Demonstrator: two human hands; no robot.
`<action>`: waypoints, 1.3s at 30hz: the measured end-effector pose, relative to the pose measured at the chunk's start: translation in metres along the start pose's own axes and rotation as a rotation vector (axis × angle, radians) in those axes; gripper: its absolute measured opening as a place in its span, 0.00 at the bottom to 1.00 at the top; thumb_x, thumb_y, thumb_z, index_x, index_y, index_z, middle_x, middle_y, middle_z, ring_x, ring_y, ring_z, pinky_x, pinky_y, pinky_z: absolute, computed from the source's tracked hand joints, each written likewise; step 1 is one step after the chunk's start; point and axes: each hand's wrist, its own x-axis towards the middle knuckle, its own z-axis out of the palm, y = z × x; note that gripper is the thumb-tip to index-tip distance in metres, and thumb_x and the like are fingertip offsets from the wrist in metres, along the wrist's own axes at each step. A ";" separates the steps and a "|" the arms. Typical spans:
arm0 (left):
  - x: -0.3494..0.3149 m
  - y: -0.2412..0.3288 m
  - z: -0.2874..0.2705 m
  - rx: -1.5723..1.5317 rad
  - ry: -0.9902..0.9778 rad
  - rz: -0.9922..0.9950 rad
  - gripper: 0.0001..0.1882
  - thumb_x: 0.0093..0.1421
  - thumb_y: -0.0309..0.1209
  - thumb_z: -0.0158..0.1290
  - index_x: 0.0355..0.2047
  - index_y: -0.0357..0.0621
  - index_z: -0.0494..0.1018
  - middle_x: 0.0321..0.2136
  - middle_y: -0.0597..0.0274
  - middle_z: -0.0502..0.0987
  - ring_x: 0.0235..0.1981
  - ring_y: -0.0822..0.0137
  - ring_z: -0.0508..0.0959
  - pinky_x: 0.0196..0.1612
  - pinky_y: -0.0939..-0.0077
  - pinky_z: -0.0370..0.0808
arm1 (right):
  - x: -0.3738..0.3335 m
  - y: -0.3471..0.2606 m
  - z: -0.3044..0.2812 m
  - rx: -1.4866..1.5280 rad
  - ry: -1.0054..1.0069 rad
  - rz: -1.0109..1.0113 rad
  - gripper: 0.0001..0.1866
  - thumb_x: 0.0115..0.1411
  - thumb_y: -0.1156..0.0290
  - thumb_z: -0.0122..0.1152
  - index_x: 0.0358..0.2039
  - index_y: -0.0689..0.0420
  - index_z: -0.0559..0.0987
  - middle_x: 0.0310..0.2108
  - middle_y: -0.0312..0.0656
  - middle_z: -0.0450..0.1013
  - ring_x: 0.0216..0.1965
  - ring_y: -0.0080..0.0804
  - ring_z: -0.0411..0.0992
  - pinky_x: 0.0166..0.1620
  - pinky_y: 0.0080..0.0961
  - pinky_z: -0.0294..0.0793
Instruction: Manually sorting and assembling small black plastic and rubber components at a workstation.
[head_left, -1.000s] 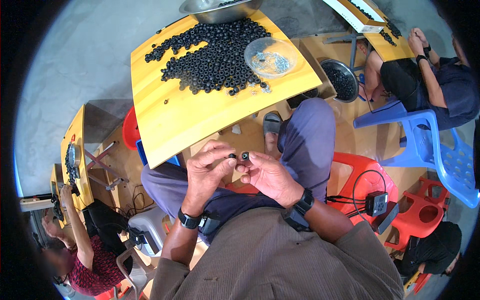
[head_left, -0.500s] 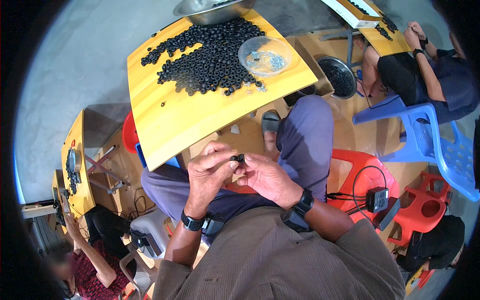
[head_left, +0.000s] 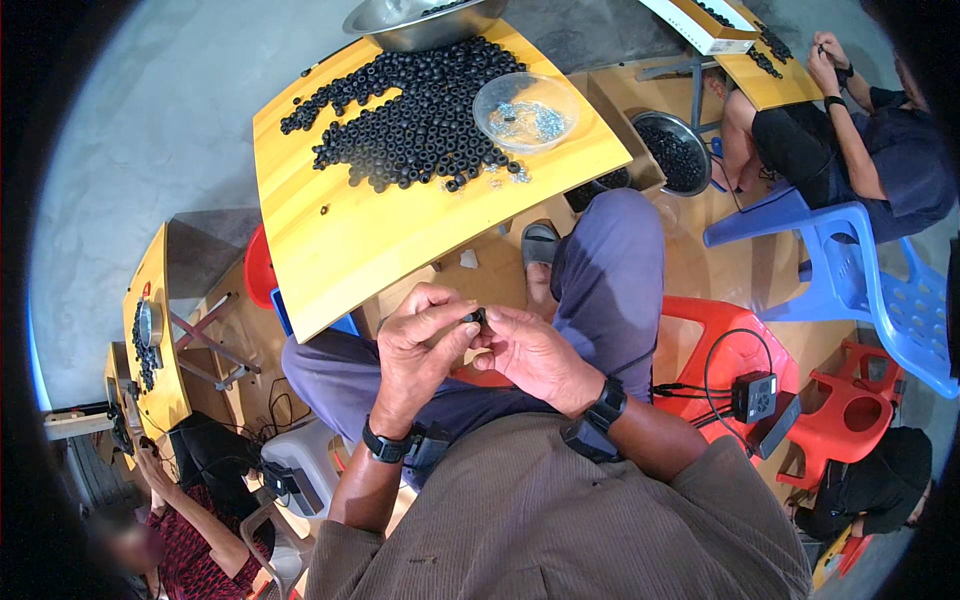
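Observation:
Above my lap, my left hand and my right hand meet at the fingertips. Between them is a small black ring-shaped part, pinched from both sides and mostly covered by fingers and thumbs. On the yellow table beyond lies a wide spread of similar black ring-shaped parts. A clear round plastic tub holding small shiny metal pieces stands at the right of the spread. A few such pieces lie loose beside it.
A metal basin sits at the table's far edge. Right of the table stand a cardboard box and a bowl of black parts. Red and blue plastic chairs are at the right. Co-workers sit at both sides.
My fingers have closed further round the black part, so less of it shows. Both hands stay in about the same place.

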 end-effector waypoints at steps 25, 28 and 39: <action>0.011 -0.004 0.010 0.440 -0.029 0.331 0.14 0.49 0.20 0.67 0.37 0.39 0.81 0.33 0.57 0.77 0.34 0.58 0.79 0.35 0.69 0.78 | -0.001 -0.006 0.001 -0.352 0.189 -0.059 0.14 0.70 0.57 0.59 0.36 0.54 0.79 0.29 0.28 0.70 0.29 0.15 0.68 0.31 0.15 0.69; 0.010 -0.002 0.010 0.417 -0.032 0.312 0.14 0.48 0.21 0.67 0.37 0.39 0.81 0.33 0.58 0.77 0.34 0.58 0.79 0.36 0.68 0.78 | 0.000 -0.007 -0.006 -0.390 0.157 -0.065 0.14 0.70 0.56 0.59 0.35 0.54 0.79 0.28 0.27 0.70 0.28 0.14 0.67 0.30 0.14 0.69; 0.010 0.002 0.016 0.362 -0.076 0.281 0.14 0.47 0.21 0.67 0.36 0.38 0.81 0.33 0.56 0.77 0.33 0.57 0.79 0.36 0.66 0.76 | -0.009 -0.018 -0.005 -0.443 0.047 -0.006 0.12 0.71 0.58 0.57 0.37 0.53 0.78 0.28 0.25 0.66 0.30 0.13 0.63 0.33 0.14 0.68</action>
